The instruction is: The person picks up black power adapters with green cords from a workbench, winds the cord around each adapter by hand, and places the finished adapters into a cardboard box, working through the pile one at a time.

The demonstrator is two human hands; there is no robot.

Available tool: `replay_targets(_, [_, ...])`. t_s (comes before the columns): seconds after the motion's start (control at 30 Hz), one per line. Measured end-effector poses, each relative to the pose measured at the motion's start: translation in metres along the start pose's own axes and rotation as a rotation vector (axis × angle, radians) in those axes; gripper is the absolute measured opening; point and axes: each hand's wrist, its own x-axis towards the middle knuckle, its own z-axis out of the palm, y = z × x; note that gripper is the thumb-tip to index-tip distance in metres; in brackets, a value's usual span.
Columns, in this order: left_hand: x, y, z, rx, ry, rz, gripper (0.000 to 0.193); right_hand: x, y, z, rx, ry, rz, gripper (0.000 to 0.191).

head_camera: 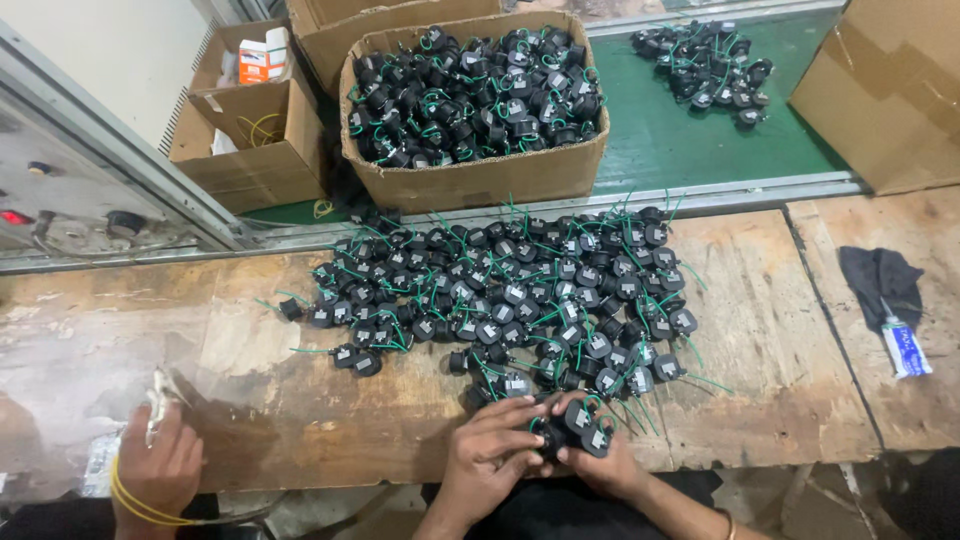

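Small black plug-like parts with green wire (578, 428) pinched between both hands at the near edge of the wooden surface (300, 400), just below the big loose pile (520, 295). Left hand (490, 455) curled, fingers pressing the cluster from the left; right hand (605, 462) cupped under it, thumb on top. A few pieces in grip, exact count unclear.

Progress, judged from layout: early. Pile just beyond the hands still large and unsorted, wires tangled. Behind the pile, cardboard box (475, 110) heaped full of the same parts. Further behind and right of the pile, smaller heap (705, 65) on the green belt (680, 140). No way to tell which stock is finished.

Left of the pile, near edge: another person's hand (160, 465) with yellow bands, on a crumpled clear bag. Right of the pile: dark cloth (880, 280) and a small tube (905, 350).
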Motion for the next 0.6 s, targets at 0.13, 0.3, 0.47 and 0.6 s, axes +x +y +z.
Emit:
replay_targets(0.13, [-0.017,-0.017,0.029,-0.524,0.226,-0.335,0.023,-0.002,0.002,-0.007,-0.34,-0.142,-0.155,0.049])
replay_targets(0.3, [-0.023,-0.028,0.039,-0.941,0.216,-0.657,0.033,-0.01,0.0,-0.011,-0.094,-0.064,0.092,0.05])
replay_targets(0.47, [-0.014,-0.014,0.035,-0.51,0.158,-0.607,0.021,-0.007,-0.001,-0.009,-0.048,-0.013,0.08,0.056])
replay_targets(0.6, [-0.008,0.006,0.022,0.243,0.152,-0.016,0.038,-0.001,-0.015,-0.003,0.101,0.026,0.182,0.062])
